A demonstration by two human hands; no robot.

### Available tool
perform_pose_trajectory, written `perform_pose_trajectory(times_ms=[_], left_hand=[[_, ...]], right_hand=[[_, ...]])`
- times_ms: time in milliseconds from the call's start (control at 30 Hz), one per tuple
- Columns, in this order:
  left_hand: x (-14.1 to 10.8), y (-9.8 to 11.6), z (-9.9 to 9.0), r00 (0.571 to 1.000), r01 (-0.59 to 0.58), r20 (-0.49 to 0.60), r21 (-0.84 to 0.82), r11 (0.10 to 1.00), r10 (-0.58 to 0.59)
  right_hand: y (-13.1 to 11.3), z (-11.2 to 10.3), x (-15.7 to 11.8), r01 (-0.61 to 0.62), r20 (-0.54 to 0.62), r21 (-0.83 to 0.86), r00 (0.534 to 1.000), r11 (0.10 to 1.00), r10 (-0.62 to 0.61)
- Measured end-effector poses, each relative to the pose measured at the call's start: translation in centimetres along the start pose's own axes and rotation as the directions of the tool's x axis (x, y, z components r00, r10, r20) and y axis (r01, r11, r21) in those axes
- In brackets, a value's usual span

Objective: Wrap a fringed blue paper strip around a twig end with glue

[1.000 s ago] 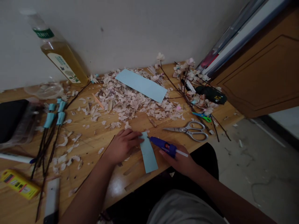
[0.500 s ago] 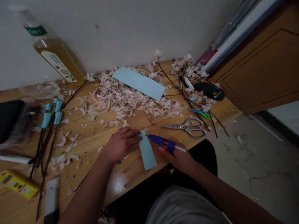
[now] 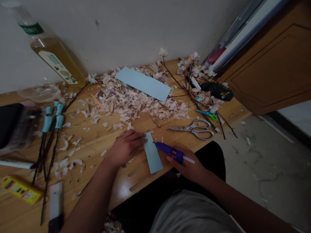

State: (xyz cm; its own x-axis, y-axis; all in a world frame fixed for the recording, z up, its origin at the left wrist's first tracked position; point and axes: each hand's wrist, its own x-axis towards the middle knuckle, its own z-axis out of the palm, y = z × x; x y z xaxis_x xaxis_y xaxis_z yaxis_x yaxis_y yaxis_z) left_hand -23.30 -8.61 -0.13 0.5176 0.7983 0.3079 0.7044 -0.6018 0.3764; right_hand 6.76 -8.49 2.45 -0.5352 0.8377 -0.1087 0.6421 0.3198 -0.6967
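A small light-blue paper strip (image 3: 153, 157) lies on the table near its front edge. My left hand (image 3: 125, 146) rests at the strip's upper left edge, fingers close together, their tips pinning it down. In my right hand (image 3: 188, 165) is a blue glue gun (image 3: 171, 152) with a pale glue stick poking out of its back. The gun's nozzle points left, over or just touching the strip's right edge near the top; I cannot tell which. Behind the hands, a larger light-blue paper strip (image 3: 143, 84) sits on a heap of pale dried petals (image 3: 131, 103).
Metal scissors (image 3: 191, 128) lie right of the strip. Green-and-blue scissors (image 3: 207, 114) and flowering branches (image 3: 190, 89) are behind. On the left are blue-wrapped twigs (image 3: 50, 142), a yellow box (image 3: 21, 190), a marker (image 3: 18, 164) and a tall bottle (image 3: 58, 60).
The glue gun's tip has shifted slightly down along the strip's right edge. My left hand still holds the strip. The whole view has moved a little.
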Motion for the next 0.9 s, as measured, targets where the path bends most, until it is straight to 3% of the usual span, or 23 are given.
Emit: perform_pose_trajectory(times_ms=[333, 733, 900], left_hand=[[0.1, 0.0, 0.0, 1.000, 0.019, 0.015, -0.029, 0.999, -0.018], [0.1, -0.1, 0.1, 1.000, 0.014, -0.006, -0.035, 0.999, -0.015], [0.2, -0.1, 0.0, 1.000, 0.010, -0.009, -0.034, 0.999, -0.011]], right_hand=[[-0.2, 0.1, -0.4, -0.015, -0.021, -0.051, 1.000, 0.999, 0.014], [0.6, 1.6, -0.1, 0.025, -0.162, -0.124, 0.986, 0.992, -0.045], [0.3, 1.5, 0.1, 0.038, -0.135, -0.094, 0.990, 0.995, -0.051]])
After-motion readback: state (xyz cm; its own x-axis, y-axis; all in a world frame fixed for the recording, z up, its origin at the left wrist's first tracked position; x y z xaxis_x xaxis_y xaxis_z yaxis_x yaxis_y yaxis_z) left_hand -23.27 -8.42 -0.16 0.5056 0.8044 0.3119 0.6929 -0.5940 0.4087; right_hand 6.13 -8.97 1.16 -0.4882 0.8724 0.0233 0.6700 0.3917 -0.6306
